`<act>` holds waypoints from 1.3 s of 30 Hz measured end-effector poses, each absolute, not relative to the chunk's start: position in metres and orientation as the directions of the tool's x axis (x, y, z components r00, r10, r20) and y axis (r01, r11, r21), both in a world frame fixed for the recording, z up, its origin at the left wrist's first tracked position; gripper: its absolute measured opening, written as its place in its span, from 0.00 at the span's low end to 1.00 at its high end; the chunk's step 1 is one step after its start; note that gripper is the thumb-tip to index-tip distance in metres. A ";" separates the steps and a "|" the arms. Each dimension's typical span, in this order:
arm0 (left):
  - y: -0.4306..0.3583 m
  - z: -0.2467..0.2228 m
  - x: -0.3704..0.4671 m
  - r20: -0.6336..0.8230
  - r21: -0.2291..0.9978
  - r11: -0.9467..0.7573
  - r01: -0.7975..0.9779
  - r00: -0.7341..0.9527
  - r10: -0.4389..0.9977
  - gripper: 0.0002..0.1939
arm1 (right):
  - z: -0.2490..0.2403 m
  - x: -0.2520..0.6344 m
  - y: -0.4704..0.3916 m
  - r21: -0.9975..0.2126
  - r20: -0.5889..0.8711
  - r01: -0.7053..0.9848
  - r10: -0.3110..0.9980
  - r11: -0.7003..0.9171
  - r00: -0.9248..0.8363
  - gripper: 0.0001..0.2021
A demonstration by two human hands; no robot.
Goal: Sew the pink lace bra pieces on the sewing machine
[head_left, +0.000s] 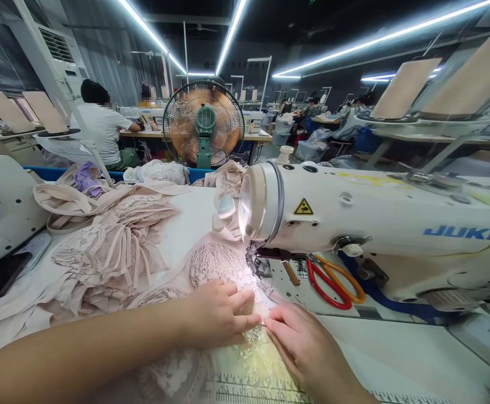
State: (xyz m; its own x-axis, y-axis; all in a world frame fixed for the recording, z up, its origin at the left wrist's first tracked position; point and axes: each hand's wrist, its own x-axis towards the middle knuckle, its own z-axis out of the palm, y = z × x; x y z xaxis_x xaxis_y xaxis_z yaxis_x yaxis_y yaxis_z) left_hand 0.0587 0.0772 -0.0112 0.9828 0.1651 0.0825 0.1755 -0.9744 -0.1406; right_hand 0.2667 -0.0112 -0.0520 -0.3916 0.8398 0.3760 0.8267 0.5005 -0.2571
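Observation:
A pale pink lace garment (217, 261) lies under the needle area of a white JUKI sewing machine (304, 202), lit by its lamp. My left hand (222, 314) rests over the lace just in front of the presser foot (257, 264), its fingers bent and gripping the fabric near the edge. Close beside it, my right hand (297, 336) pinches the garment's edge between thumb and forefinger. The fingertips of both hands nearly meet. A narrow strip (266, 289) runs from the foot towards my right hand. My left hand hides part of the lace.
Red-handled scissors (329, 286) and an orange-handled pair lie behind my right hand, under the machine arm. Pink lace pieces (102, 241) are heaped at left. A printed ruler (253, 384) runs along the front. Beyond stand a large fan (204, 123) and a seated person (102, 126).

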 end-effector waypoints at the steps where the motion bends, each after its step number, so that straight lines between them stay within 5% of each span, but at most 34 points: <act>1: 0.081 -0.011 0.058 0.086 -0.145 -0.976 0.164 0.985 0.152 0.21 | -0.051 0.267 -0.012 -0.264 0.361 0.828 0.847 0.494 -0.390 0.10; 13: 0.132 -0.010 0.065 0.208 -0.238 -0.971 -0.022 0.975 -0.073 0.14 | -0.049 0.259 0.003 -0.008 0.425 0.885 0.802 0.466 -0.419 0.15; 18: 0.144 -0.012 0.070 0.268 -0.252 -0.966 -0.056 0.955 -0.125 0.13 | -0.027 0.248 0.014 -0.022 0.035 0.969 0.969 0.246 -0.246 0.19; 23: 0.157 -0.014 0.071 0.231 -0.270 -0.960 -0.071 0.963 -0.136 0.13 | -0.001 0.236 0.027 -0.006 -0.325 0.990 0.936 0.143 -0.138 0.25; 32: 0.180 -0.016 0.070 0.094 -0.228 -0.973 -0.028 0.994 -0.050 0.14 | 0.003 0.225 0.036 0.012 -0.425 0.997 0.903 0.070 -0.058 0.30; 39: 0.191 -0.018 0.072 0.155 -0.213 -0.976 0.048 0.988 0.015 0.13 | 0.004 0.224 0.035 0.002 -0.438 0.999 0.898 0.046 -0.040 0.30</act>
